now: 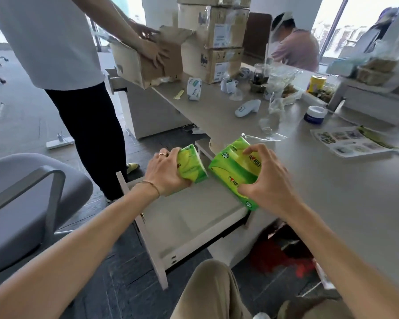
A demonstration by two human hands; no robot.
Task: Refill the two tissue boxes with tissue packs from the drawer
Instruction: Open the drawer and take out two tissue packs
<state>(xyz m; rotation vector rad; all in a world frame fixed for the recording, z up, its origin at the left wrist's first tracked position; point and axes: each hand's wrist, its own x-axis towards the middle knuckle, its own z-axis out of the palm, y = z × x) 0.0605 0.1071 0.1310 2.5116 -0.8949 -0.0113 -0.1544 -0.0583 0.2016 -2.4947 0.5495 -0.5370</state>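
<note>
My left hand (165, 172) grips a green tissue pack (192, 166) above the far end of the open white drawer (189, 231). My right hand (266, 180) holds a second, larger green tissue pack (233, 168) tilted over the drawer's right edge, by the desk (332, 192). The two packs are close together but apart. The drawer floor that shows is bare. I see no tissue box that I can tell for sure.
A person in a white shirt (55, 42) stands left of the desk, handling an open cardboard box (145, 63). Stacked cartons (214, 38), bags, a jar and a leaflet (348, 140) lie on the desk. A grey chair (32, 203) stands at my left. Another person (295, 49) sits behind.
</note>
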